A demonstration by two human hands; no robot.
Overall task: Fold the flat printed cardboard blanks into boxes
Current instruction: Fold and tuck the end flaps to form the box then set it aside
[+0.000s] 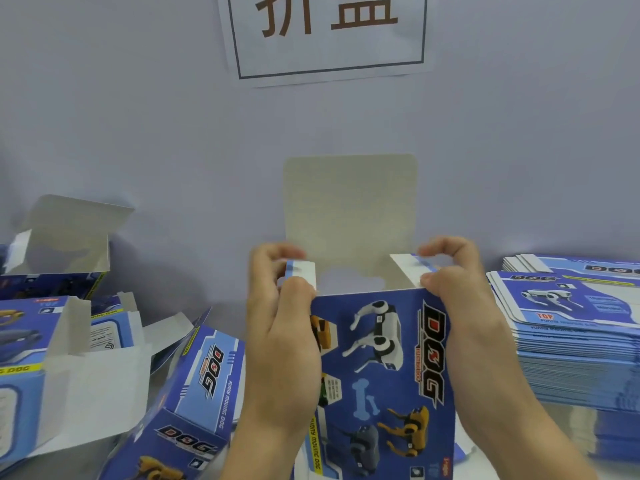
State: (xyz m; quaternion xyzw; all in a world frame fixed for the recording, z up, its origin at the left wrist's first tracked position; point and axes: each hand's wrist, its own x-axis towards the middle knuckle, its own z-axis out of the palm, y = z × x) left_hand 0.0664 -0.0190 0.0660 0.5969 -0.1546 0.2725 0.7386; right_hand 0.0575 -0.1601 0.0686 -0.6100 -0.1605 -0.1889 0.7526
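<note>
In the head view, the centre of the frame holds a half-erected box (381,368), blue, printed with robot dogs and the word DOG, standing upright between the two hands. Its large grey lid flap (349,209) stands straight up at the far side, above the open top.

The left hand (280,341) wraps the box's left wall and pinches the small left dust flap (302,275) between thumb and curled fingers. The right hand (464,299) grips the right top corner the same way, thumb and fingers closed on the right dust flap (414,268), which tilts inward over the opening.

At the right of the frame a tall stack of flat blanks (571,341) waits on the table (571,441). At the lower left lie finished boxes (194,393), some with lids open; their exact number is hard to tell among the overlap. A paper sign (329,36) hangs on the wall at the top.

The board looks thin and light: stiff across a panel, yet ready to bend at its creases. It should handle best when held at the corners next to a fold line, as both hands do here, so the flap turns on its crease and the wall does not buckle. The glossy print may be a little slippery, and hard pinching could leave a kink.
</note>
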